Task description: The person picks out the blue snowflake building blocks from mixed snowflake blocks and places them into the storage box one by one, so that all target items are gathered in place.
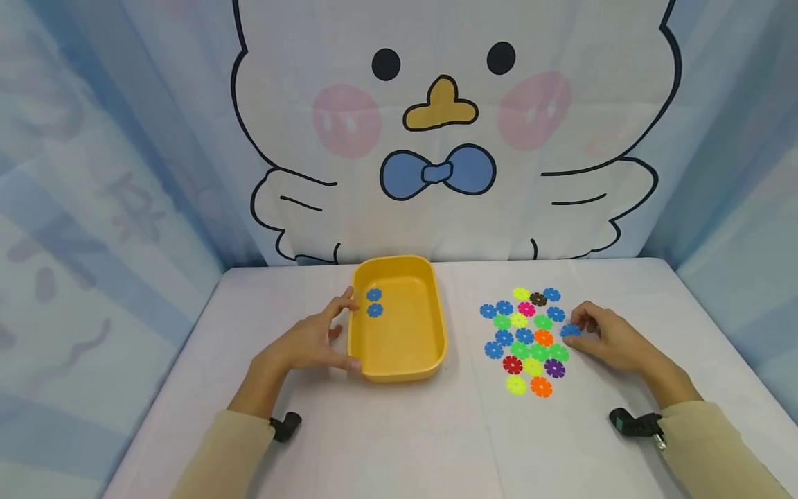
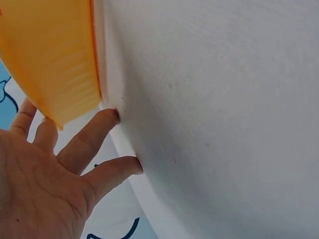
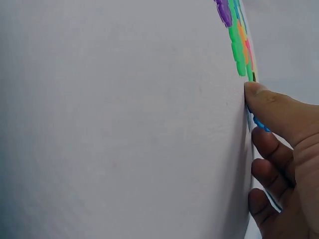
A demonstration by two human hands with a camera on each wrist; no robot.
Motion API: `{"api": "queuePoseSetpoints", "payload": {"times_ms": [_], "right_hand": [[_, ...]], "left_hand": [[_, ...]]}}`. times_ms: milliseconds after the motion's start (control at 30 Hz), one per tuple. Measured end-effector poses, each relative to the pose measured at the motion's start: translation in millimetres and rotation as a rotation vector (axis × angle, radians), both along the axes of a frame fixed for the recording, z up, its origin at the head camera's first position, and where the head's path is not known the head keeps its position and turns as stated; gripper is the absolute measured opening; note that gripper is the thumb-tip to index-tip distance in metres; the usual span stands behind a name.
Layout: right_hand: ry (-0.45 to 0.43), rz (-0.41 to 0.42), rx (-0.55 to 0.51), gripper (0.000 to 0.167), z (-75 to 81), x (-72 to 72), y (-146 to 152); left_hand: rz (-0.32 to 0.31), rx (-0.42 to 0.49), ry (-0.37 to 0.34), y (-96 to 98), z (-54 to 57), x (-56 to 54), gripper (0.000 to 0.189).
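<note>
A yellow tray (image 1: 399,371) stands left of centre with two blue notched plastic discs (image 1: 374,303) lying near its left wall. My left hand (image 1: 308,341) is at the tray's left side, fingers spread; in the left wrist view, some fingertips touch the tray wall (image 2: 55,64) and others rest on the table. At the right edge of a group of coloured discs, my right hand (image 1: 614,339) pinches a blue disc (image 1: 570,330) between thumb and fingers. Only a sliver of that blue disc (image 3: 260,123) shows in the right wrist view, between the thumb and forefinger.
Several notched discs in blue, green, yellow, orange, pink, red, brown and purple (image 1: 554,368) lie flat right of the tray. The white table (image 1: 430,443) meets a printed curtain (image 1: 436,229) at its back edge. Small black devices (image 1: 632,423) sit at both wrists.
</note>
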State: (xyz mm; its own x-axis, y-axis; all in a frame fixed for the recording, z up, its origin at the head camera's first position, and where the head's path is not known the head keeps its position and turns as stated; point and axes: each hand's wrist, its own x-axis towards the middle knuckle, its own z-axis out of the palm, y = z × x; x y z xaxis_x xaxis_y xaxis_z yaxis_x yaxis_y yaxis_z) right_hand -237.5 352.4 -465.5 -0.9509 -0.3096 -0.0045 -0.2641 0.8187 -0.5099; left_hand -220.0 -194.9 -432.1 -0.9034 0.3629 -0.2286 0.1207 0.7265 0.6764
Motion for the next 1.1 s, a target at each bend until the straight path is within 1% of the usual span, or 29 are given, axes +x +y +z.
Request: {"api": "queuePoseSetpoints", "payload": {"times_ms": [167, 267, 367, 533, 667, 733, 933, 1100], "right_hand": [[-0.008, 0.025, 0.022, 0.045, 2.5, 4.7, 3.2], [-0.014, 0.026, 0.027, 0.043, 3.8, 7.7, 4.7], [-0.012, 0.028, 0.025, 0.039, 3.1, 10.7, 5.0], [0.032, 0.029, 0.027, 0.037, 1.2, 13.8, 4.6], [0.078, 0.018, 0.024, 0.036, 2.5, 14.2, 3.8], [0.088, 0.014, 0.014, 0.034, 3.4, 13.7, 2.4], [0.065, 0.006, -0.046, 0.03, 8.4, 12.4, -10.0], [0.087, -0.001, -0.033, 0.029, 18.2, 8.6, -20.9]], "left_hand": [[-0.016, 0.018, 0.009, 0.3, -2.1, -0.9, 0.111], [-0.023, 0.024, 0.013, 0.9, -2.0, -1.3, 0.11], [-0.009, 0.009, -0.001, 1.6, -0.6, -0.9, 0.112], [0.005, -0.03, -0.012, 2.1, 3.4, -0.8, 0.114], [0.001, -0.042, 0.001, 1.9, 3.5, -3.5, 0.112], [-0.006, -0.034, 0.005, 1.3, 2.8, -4.3, 0.112], [-0.001, -0.015, -0.016, -1.9, 1.1, -0.4, 0.112], [0.001, -0.021, 0.003, -2.2, -1.1, 0.0, 0.113]]}}
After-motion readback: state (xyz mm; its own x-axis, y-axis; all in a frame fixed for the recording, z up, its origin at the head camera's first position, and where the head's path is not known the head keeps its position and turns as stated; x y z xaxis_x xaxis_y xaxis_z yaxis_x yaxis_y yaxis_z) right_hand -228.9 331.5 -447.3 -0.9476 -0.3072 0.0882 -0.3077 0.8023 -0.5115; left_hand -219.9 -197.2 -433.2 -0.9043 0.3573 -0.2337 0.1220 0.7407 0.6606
